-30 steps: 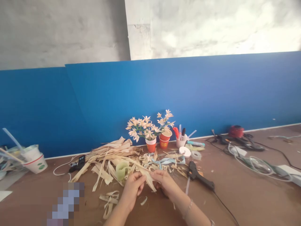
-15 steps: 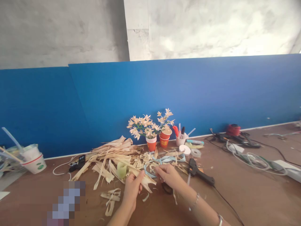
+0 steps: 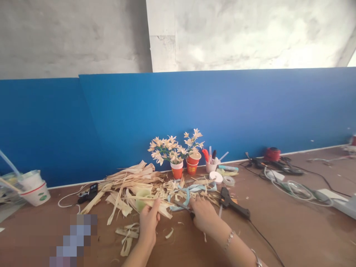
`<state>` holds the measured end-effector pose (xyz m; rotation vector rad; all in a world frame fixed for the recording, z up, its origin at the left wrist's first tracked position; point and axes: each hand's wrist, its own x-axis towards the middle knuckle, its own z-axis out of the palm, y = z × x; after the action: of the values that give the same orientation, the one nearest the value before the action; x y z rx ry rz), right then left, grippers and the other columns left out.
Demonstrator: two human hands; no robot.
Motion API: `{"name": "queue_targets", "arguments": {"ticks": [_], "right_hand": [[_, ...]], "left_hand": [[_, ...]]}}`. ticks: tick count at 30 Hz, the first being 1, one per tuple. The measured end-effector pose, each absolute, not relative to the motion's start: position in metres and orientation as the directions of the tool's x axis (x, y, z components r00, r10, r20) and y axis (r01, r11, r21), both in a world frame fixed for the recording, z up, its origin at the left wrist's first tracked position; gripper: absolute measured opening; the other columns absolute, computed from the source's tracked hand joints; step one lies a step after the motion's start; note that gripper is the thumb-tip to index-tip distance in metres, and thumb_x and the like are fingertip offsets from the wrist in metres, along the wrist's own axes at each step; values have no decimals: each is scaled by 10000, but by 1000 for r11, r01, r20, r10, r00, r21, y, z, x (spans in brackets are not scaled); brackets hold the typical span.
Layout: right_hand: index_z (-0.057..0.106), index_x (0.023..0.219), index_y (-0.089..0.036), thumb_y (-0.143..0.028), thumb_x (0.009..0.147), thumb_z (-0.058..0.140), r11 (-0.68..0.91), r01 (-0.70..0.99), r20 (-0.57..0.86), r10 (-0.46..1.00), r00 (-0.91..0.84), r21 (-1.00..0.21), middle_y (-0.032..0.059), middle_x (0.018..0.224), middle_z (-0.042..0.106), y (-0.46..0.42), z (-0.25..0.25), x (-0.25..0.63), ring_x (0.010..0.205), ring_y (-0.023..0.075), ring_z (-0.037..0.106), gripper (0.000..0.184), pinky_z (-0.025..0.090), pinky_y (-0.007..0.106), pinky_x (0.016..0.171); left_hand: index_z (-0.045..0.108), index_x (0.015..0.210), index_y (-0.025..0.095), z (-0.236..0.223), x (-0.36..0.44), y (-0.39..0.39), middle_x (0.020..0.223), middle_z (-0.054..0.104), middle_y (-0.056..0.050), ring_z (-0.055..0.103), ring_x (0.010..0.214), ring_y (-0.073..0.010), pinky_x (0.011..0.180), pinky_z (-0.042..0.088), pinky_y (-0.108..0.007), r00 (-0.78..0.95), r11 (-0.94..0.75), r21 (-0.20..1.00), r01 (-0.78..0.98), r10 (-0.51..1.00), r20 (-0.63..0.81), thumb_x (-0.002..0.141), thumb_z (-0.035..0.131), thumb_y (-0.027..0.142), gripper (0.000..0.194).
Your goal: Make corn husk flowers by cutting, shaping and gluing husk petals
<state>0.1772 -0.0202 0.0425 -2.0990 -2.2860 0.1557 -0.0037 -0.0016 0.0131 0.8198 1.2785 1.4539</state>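
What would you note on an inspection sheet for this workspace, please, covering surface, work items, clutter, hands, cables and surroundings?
Surface: brown tabletop, scattered with scraps.
Work items: pale dry strip, held; black-handled tool, partly hidden; glue gun, lying on the tabletop.
Clutter: heap of pale strips; red cups with pale flowers toward the back.
Left hand: holding the pale dry strip.
Right hand: at the black-handled tool; grip unclear.
Cables: black cord from the glue gun; coiled white cable at right; white cord at left.
Surroundings: blue partition, grey wall behind.
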Motion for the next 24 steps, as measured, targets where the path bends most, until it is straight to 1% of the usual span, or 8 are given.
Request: {"name": "queue_targets", "arguments": {"ticks": [5,8,12,15,17,19,21,24], "right_hand": [[585,1052,-131,28,651,498,58,991,-25,998,-62,-117,147,980,643,-18,46,183,835,248,635,440,392,282,653],[610,1008,-160,5,650,510,59,974,31,998,-53,-217,114,982,641,-16,47,190,878,226,613,406,381,263,681],[649,924,-174,-144,622,653,73,843,43,997,-60,-533,52,799,658,-11,45,194,764,203,588,304,378,252,630],[619,858,-180,-326,644,708,61,555,-27,989,-148,-829,-1,674,620,-12,46,190,608,144,533,275,356,224,529],[568,858,-180,-438,668,694,5,342,-100,952,-289,-940,-23,625,589,-16,49,184,546,113,501,344,346,203,481],[522,826,-180,-544,681,656,-77,244,-184,871,-455,-967,-34,588,565,-22,50,174,507,96,495,413,355,187,453],[497,782,-176,-622,650,641,-134,234,-248,780,-575,-963,-31,582,556,-29,49,163,496,91,508,488,381,181,439],[489,759,-162,-681,609,635,-159,213,-260,740,-620,-964,-26,574,545,-36,42,144,482,84,504,559,387,173,412]], "left_hand": [[429,495,183,14,-2,-2,358,446,60,289,314,-38,331,166,-170,-301,20,955,-297,947,-113,569,737,484,437],[441,469,179,16,-3,-3,358,460,49,333,326,-54,343,219,-184,-338,1,951,-308,935,-111,571,741,466,428],[502,484,164,17,-5,-2,385,514,23,429,378,-88,400,324,-210,-425,-29,942,-335,897,-123,582,737,486,410],[540,522,151,14,-6,0,435,559,10,446,384,-89,411,334,-217,-458,-75,924,-375,881,-115,605,699,539,428],[531,520,153,12,-6,1,424,537,22,413,358,-76,382,288,-209,-469,-97,917,-388,877,-106,629,667,564,446],[505,501,162,11,-5,1,399,499,36,383,336,-69,358,244,-203,-481,-95,918,-386,870,-112,654,631,586,468],[486,485,172,13,-5,-1,388,475,41,386,332,-72,352,246,-200,-481,-85,920,-382,868,-120,664,606,606,485],[464,459,182,17,0,-9,382,454,43,394,333,-78,353,287,-202,-452,-62,922,-382,883,-128,664,588,632,510]]}}
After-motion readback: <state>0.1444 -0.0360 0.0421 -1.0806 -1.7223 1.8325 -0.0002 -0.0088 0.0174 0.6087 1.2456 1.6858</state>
